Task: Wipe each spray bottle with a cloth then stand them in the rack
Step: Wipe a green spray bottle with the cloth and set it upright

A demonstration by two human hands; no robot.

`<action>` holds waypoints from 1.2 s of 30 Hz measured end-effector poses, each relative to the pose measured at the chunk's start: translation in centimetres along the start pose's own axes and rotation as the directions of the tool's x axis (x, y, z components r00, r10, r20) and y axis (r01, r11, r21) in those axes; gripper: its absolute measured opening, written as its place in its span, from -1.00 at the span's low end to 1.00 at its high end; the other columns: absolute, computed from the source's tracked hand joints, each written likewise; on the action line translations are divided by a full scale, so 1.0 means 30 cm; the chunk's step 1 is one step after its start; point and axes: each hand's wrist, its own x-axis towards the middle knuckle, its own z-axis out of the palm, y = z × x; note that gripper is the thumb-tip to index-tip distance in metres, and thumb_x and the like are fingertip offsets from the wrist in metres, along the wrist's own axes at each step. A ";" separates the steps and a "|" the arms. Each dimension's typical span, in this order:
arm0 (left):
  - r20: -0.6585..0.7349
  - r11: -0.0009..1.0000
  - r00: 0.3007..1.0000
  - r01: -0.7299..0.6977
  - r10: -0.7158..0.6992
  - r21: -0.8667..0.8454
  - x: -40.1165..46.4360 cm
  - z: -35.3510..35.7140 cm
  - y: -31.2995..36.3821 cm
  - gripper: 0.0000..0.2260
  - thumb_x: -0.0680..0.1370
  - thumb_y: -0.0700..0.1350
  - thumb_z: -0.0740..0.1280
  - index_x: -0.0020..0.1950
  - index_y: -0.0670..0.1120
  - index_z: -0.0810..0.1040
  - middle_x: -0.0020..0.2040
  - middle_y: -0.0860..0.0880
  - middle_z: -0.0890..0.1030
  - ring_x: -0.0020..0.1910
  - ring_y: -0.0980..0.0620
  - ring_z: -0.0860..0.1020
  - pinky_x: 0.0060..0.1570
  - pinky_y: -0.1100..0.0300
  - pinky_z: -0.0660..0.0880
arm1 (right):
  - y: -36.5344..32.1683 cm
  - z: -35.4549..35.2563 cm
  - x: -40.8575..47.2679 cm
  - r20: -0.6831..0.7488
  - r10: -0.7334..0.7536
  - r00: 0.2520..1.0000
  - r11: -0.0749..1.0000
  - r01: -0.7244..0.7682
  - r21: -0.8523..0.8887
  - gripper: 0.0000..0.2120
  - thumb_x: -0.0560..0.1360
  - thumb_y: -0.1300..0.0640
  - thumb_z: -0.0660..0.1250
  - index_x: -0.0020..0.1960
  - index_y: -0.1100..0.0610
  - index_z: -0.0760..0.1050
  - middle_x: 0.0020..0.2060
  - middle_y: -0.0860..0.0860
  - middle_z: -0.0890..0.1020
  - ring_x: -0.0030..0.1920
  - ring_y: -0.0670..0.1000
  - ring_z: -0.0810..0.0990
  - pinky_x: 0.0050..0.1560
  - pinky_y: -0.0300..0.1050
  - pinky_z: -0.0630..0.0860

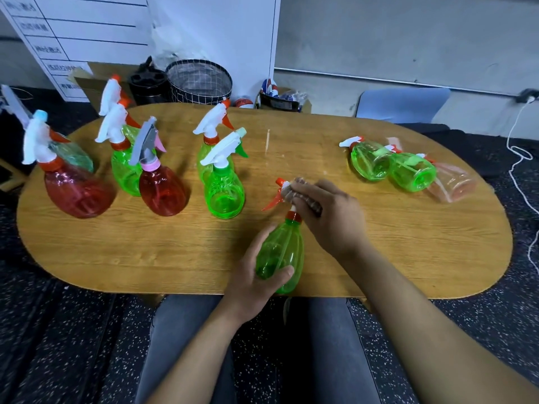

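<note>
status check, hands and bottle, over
Left hand grips green bottle body. Right hand holds cloth on its spray head. Three bottles lie on table's right side. Nothing in the way.

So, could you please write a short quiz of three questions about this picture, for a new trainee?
1. True or false: the left hand grips the body of the held green bottle.
2. Which part of that bottle does the right hand cover with the cloth?
A. the base
B. the spray head
C. the middle of the body
3. Fill in: the three bottles on the right side of the wooden table, two green and one pink, are ____ on their sides.

Key: 1 true; 2 B; 3 lying.
</note>
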 end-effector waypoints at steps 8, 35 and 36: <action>-0.025 1.000 1.000 -0.003 0.004 0.029 -0.004 0.008 -0.009 -0.29 0.46 0.08 0.51 0.59 0.10 0.36 0.46 0.25 0.54 0.49 0.17 0.49 0.49 0.17 0.41 | -0.058 0.042 0.011 0.094 -0.224 0.970 0.974 0.225 -0.002 -0.71 0.63 -0.10 0.31 0.26 -0.08 0.68 0.02 -0.07 0.68 -0.14 0.05 0.71 -0.33 0.01 0.61; -0.017 1.000 1.000 0.005 -0.005 0.016 -0.004 0.008 -0.004 -0.27 0.46 0.10 0.52 0.61 0.14 0.36 0.48 0.22 0.52 0.48 0.16 0.50 0.37 0.31 0.44 | 0.037 -0.031 -0.046 0.091 -0.010 0.996 0.997 0.003 0.079 -0.72 0.59 -0.12 0.38 0.25 -0.11 0.70 -0.07 -0.16 0.66 -0.19 -0.09 0.65 -0.32 -0.11 0.56; -0.010 1.000 1.000 0.005 -0.005 0.021 -0.002 0.007 -0.008 -0.27 0.46 0.10 0.52 0.61 0.15 0.36 0.49 0.20 0.52 0.48 0.15 0.50 0.38 0.30 0.44 | 0.040 -0.034 -0.047 0.078 0.000 0.997 0.999 -0.004 0.049 -0.73 0.59 -0.11 0.39 0.25 -0.12 0.70 -0.07 -0.16 0.66 -0.20 -0.09 0.65 -0.34 -0.12 0.55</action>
